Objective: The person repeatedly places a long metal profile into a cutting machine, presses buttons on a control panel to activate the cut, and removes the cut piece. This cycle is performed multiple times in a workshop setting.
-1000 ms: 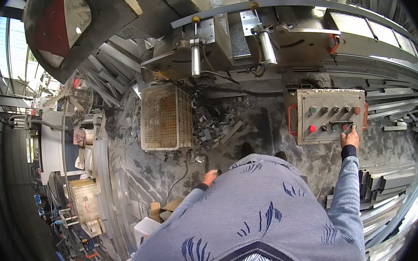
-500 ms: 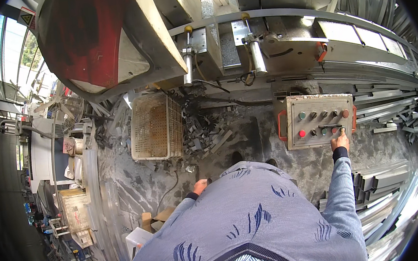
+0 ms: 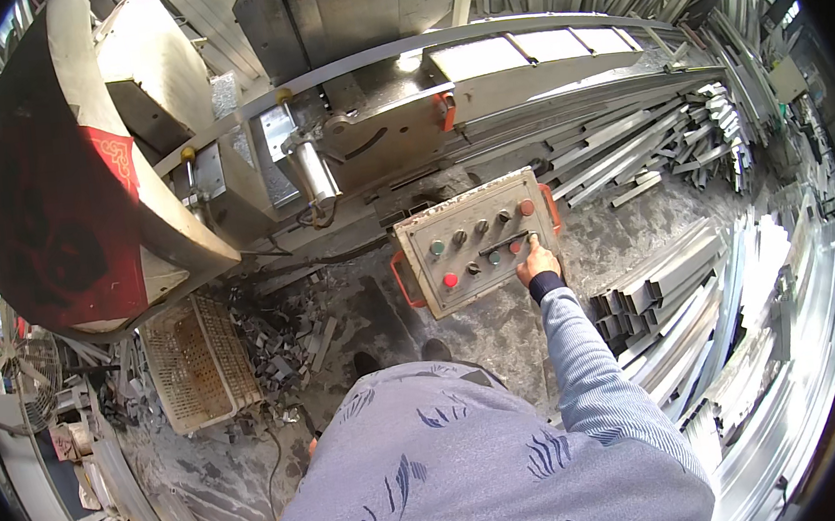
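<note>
Touching rt end of lower row on ctrl box (image 3: pixel 482 246) w/ extended index of R hand (image 3: pixel 540 267), w/ grip otherwise released; can't tell L hand's (image 3: pixel 313 445) grip, mostly hidden by patterned shirt (image 3: pixel 457 458). Standing on stained gray workshop floor (image 3: pixel 505 332), just behind that scuffed, rectangular metal box w/ 2 orange handles (image 3: pixel 403 281) & 5 top-row knobs/btns (image 3: pixel 482 226). Flanked by 1 grimy perforated plastic crate (image 3: pixel 166 380) at L, near jagged metal offcuts (image 3: pixel 275 349), & by many long, angular metal profiles (image 3: pixel 641 279) at R.

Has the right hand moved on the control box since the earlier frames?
No. Against the control box, the right hand stays at the panel's lower-right end; both shifted left together as the view turned.
</note>
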### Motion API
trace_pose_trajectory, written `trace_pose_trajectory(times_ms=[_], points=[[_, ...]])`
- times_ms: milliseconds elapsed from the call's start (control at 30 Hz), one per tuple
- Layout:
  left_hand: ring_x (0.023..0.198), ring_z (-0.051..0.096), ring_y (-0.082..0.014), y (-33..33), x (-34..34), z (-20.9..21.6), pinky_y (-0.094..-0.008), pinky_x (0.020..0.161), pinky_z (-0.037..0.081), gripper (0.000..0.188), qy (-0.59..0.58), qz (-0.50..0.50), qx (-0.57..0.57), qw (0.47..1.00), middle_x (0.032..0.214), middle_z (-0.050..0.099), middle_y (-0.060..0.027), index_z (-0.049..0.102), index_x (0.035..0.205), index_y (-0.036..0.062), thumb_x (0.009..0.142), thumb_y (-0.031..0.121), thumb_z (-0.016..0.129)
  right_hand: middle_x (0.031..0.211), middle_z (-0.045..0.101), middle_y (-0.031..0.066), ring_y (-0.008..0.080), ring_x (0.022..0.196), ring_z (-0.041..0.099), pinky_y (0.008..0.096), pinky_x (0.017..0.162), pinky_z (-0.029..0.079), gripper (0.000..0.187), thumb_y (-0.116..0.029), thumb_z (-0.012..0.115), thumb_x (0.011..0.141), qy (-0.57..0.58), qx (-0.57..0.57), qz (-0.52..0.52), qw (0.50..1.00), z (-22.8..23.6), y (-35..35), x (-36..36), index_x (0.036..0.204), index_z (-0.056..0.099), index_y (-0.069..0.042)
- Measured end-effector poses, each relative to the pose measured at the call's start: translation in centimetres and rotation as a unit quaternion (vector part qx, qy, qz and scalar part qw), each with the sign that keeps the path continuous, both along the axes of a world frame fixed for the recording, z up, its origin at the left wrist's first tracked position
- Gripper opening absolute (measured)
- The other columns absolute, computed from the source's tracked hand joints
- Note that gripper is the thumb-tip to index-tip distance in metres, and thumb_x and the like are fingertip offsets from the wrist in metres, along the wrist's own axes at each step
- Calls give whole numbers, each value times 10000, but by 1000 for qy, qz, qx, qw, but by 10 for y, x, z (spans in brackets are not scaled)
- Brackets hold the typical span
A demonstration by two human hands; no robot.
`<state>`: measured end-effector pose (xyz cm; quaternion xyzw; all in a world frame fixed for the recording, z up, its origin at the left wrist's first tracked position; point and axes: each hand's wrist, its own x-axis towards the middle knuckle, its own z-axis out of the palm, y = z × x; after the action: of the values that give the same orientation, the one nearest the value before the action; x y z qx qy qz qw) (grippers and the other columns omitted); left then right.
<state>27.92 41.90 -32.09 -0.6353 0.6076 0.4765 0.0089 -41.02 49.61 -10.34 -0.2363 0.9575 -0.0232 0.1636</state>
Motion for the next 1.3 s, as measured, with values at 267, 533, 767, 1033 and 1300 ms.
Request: trace_pose_trajectory(times_ms=[267,533,767,1033,1300], points=[[961,630,-243,9,-35,15,-337,795,477,340,-22,4,15,1000,992,668,-114,658,1013,99,779,345,646,979,646,214,344,925,636,411,817,504,699,-146,567,741,-10,-8,-7,1000,11,-3,5,1382,319,-19],[967,628,-246,13,-67,18,-338,806,477,354,-19,-7,7,1000,996,667,-112,662,1009,103,777,370,641,971,650,204,334,912,640,408,809,502,731,-166,576,746,-21,-14,15,1000,11,5,4,1396,278,-13],[972,627,-249,21,-89,15,-338,816,477,367,-21,-24,-8,999,999,667,-111,666,1005,107,776,392,638,904,661,207,337,838,655,405,771,511,772,-144,588,715,-1,-45,45,998,5,13,3,1394,257,16],[854,659,-209,24,-134,102,-326,784,499,343,-45,-68,-13,997,965,681,-87,674,999,94,808,366,590,869,651,211,356,808,648,425,740,508,828,-115,620,702,14,-58,32,998,-2,15,6,1424,218,-53],[930,635,-197,21,-190,154,-318,817,492,313,-10,82,55,995,996,673,-85,667,1021,77,827,318,619,881,650,193,339,819,650,414,740,514,855,-152,680,704,35,-32,50,998,-9,12,3,1413,215,-39]])
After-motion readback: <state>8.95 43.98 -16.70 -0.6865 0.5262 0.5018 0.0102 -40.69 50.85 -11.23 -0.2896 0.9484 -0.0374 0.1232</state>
